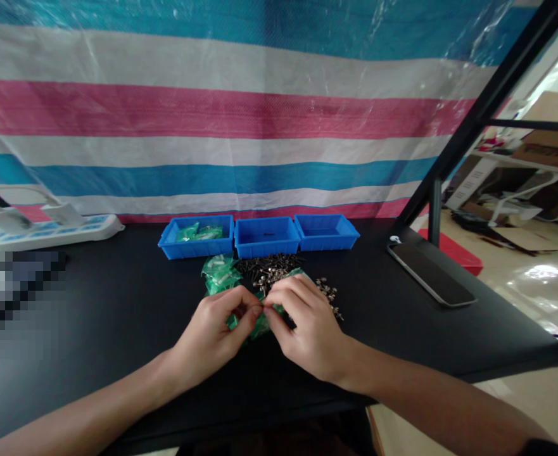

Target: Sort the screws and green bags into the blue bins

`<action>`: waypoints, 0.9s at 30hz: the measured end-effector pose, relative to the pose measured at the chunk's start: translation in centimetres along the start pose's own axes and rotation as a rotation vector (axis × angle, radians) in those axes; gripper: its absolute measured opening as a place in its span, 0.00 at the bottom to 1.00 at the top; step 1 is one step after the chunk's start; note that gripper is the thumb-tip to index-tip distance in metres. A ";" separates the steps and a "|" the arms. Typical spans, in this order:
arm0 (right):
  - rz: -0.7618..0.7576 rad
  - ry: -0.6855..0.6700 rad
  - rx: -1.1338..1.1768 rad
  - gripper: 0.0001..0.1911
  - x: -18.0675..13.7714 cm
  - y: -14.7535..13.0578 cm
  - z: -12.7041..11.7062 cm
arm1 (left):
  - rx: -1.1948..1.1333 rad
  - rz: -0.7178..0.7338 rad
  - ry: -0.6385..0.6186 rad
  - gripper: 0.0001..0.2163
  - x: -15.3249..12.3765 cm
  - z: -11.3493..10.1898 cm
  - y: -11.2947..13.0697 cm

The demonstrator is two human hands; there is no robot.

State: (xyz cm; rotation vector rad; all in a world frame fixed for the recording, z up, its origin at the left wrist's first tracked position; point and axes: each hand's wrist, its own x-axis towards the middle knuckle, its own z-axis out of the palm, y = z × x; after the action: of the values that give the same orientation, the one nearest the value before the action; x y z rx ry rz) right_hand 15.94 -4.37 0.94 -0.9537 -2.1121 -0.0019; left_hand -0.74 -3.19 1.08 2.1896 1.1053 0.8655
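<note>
My left hand [219,326] and my right hand [310,326] meet over the black table, thumbs and fingertips pinched close together. Whatever sits between the fingertips is too small or hidden to make out. Beneath and between both hands lies green plastic packaging [260,326], partly covered by them. Just beyond my left hand is a heap of green plastic packets [220,272]. A pile of dark screws [279,260] spreads in front of the bins, and shiny silver screw-like pieces [327,289] lie beside and behind my right hand.
Three blue bins stand in a row: the left bin [196,248] holds green packets, the middle bin [266,249] a small dark piece, the right bin [329,242] nothing visible. A phone [431,272] lies right, a power strip [83,229] left. Behind hangs a striped sheet [240,114].
</note>
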 end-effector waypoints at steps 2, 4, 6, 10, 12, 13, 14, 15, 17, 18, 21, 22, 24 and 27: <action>0.008 -0.004 0.001 0.05 0.0 0.0 0.0 | 0.019 0.013 0.004 0.07 0.0 0.0 0.0; 0.015 -0.002 0.004 0.05 0.0 0.0 0.1 | 0.032 0.025 0.005 0.07 0.1 0.0 0.0; 0.015 0.002 0.008 0.04 -0.1 0.0 0.1 | 0.040 0.041 0.013 0.06 0.0 0.0 0.0; 0.006 0.017 0.009 0.04 0.0 0.0 0.1 | 0.046 0.081 0.036 0.06 -0.1 0.1 -0.2; 0.009 0.020 0.015 0.05 0.1 0.0 0.0 | 0.054 0.098 0.039 0.06 -0.1 0.0 -0.3; 0.010 0.024 0.022 0.05 0.1 0.0 0.0 | 0.059 0.109 0.042 0.05 -0.2 0.0 -0.3; 0.011 0.029 0.030 0.05 0.2 0.0 -0.1 | 0.064 0.122 0.047 0.05 -0.2 0.0 -0.2; 0.012 0.040 0.039 0.05 0.2 0.0 -0.1 | 0.069 0.137 0.053 0.05 -0.2 -0.1 -0.2; 0.013 0.065 0.054 0.05 0.1 -0.1 -0.1 | 0.078 0.166 0.068 0.05 -0.2 -0.2 -0.1; 0.013 0.077 0.059 0.05 0.1 -0.1 -0.1 | 0.083 0.178 0.074 0.05 -0.2 -0.2 0.0; 0.016 0.097 0.071 0.05 0.0 -0.2 0.0 | 0.097 0.201 0.085 0.05 -0.3 -0.3 0.0; 0.019 0.099 0.076 0.04 -0.1 -0.2 0.0 | 0.100 0.208 0.086 0.05 -0.3 -0.3 0.0; 0.025 0.102 0.087 0.04 -0.1 -0.1 0.1 | 0.104 0.220 0.092 0.04 -0.3 -0.3 -0.1; 0.031 0.110 0.097 0.04 -0.1 -0.1 0.1 | 0.111 0.228 0.098 0.04 -0.3 -0.2 -0.2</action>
State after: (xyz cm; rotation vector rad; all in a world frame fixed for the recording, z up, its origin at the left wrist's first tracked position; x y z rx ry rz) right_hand 15.90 -4.43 0.88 -0.9074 -1.9780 0.0620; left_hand -1.15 -3.36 1.02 2.4232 0.9816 1.0406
